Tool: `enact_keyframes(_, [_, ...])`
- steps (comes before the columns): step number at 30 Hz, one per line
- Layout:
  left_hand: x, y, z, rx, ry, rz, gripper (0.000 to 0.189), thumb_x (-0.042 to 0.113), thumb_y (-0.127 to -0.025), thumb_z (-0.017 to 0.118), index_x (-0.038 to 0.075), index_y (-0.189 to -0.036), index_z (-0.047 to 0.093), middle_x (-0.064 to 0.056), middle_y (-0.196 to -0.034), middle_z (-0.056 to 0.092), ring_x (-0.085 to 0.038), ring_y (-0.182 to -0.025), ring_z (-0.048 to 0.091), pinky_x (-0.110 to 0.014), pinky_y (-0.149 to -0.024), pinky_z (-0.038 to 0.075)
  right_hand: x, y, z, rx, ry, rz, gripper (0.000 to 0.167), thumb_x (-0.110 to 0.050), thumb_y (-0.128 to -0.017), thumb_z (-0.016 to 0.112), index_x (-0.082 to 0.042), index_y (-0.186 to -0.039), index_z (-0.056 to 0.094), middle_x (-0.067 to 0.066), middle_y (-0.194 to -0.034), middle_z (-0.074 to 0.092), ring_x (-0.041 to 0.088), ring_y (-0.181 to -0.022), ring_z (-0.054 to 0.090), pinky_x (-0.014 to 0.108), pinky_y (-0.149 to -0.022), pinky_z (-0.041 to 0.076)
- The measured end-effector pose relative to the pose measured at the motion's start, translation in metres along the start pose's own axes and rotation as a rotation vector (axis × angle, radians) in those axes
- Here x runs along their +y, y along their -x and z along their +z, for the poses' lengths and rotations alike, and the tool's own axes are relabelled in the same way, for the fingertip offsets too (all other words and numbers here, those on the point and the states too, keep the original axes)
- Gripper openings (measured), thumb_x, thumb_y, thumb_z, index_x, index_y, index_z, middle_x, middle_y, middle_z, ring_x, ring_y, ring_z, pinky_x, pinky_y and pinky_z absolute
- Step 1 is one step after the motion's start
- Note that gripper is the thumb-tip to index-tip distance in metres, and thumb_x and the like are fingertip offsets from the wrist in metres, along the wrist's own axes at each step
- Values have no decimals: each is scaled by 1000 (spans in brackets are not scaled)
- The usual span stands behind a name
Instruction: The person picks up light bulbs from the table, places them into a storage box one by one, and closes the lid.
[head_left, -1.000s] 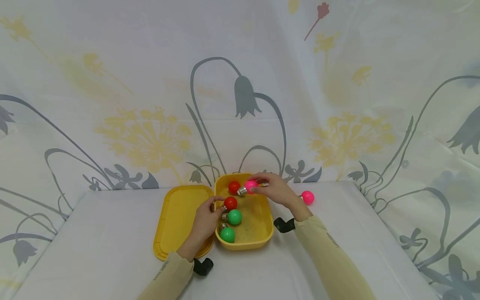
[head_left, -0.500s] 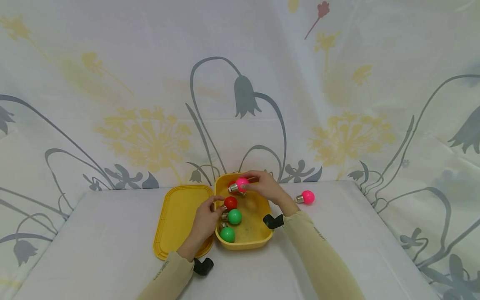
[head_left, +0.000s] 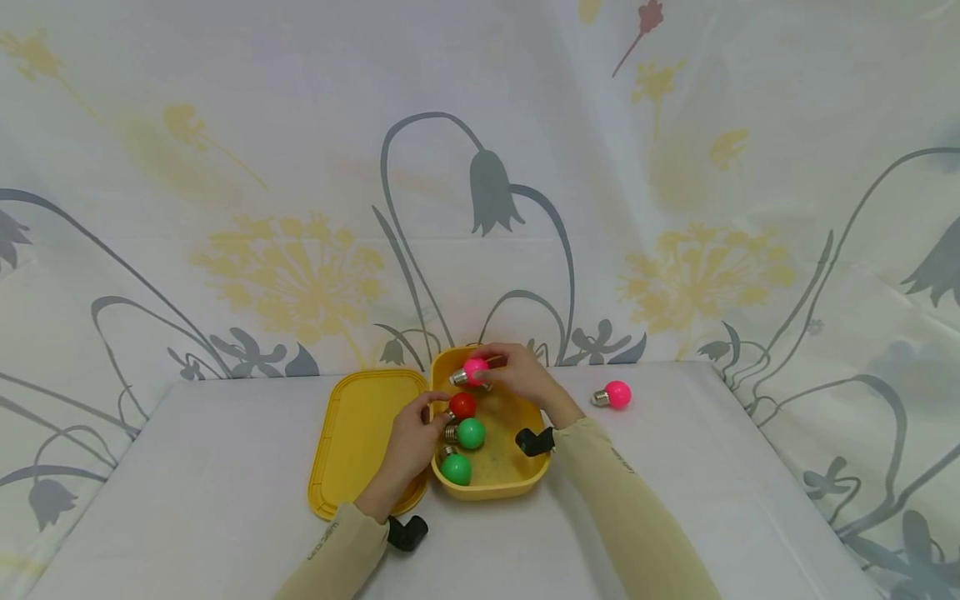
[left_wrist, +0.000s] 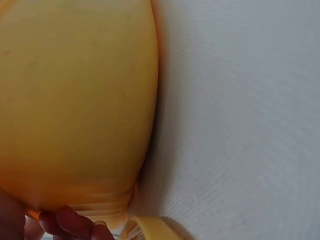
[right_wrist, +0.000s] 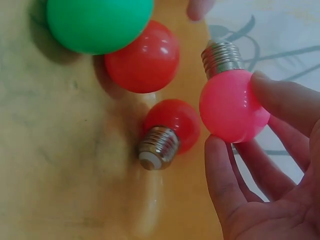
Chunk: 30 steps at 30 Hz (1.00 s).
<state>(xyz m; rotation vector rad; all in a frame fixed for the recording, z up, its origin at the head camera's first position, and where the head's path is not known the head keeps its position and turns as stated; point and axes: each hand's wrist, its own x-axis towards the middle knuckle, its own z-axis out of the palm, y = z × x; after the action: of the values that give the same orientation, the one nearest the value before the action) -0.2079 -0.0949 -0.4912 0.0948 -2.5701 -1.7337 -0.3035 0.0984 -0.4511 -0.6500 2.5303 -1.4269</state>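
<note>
My right hand (head_left: 517,373) pinches a pink light bulb (head_left: 476,370) by its globe over the far end of a yellow plastic box (head_left: 491,492). In the right wrist view the pink bulb's silver screw base points up and away, with thumb and fingertips around the globe. Below it a red light bulb (right_wrist: 172,120) lies in the box, mostly hidden in the head view. My left hand (head_left: 408,433) grips the box's left wall, fingers (left_wrist: 75,222) on the outside. Beside its thumb lies another red bulb (head_left: 462,405). Two green bulbs (head_left: 470,433) lie nearer along that wall.
The yellow lid (head_left: 363,433) lies flat on the white-covered table, just left of the box. To the right, a second pink bulb (head_left: 618,394) rests on the table. A patterned curtain (head_left: 480,208) hangs behind the table.
My right hand has carried the pink bulb leftward over the box's far end, turning its base toward the left wall. The left hand and the other bulbs have stayed put.
</note>
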Motion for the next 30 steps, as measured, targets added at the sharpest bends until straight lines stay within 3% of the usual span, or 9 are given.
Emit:
enact_keyframes(13, [-1, 0, 1, 3, 2, 0, 24, 9, -95, 62, 13, -118, 68, -6, -80, 39, -24, -84, 45, -33, -67, 34, 8, -4, 9, 22, 33, 54, 29, -13, -87, 76, -12, -116, 73, 4, -114, 68, 27, -106, 62, 40, -91, 51])
enact_keyframes(15, [-1, -1, 1, 2, 4, -4, 25, 9, -95, 62, 14, -118, 68, -7, -82, 41, -25, -87, 46, -33, -68, 35, 7, -4, 9, 20, 46, 50, 29, -13, -87, 76, -11, -115, 73, 4, -115, 68, 27, -106, 62, 41, -92, 51])
enact_keyframes(22, [-2, -2, -1, 7, -7, 6, 26, 7, -94, 62, 13, -118, 69, -5, -74, 35, -22, -75, 41, -31, -62, 31, 8, -5, 11, -3, 117, 20, 29, -16, -84, 80, -11, -112, 74, 2, -111, 68, 24, -104, 62, 40, -92, 49])
enact_keyframes(30, [0, -1, -1, 8, -18, 10, 26, 7, -94, 62, 13, -118, 68, -4, -73, 37, -21, -71, 41, -30, -61, 31, 7, -3, 10, -48, 167, -5, 30, -15, -82, 82, -11, -111, 75, 0, -109, 70, 23, -103, 62, 40, -92, 49])
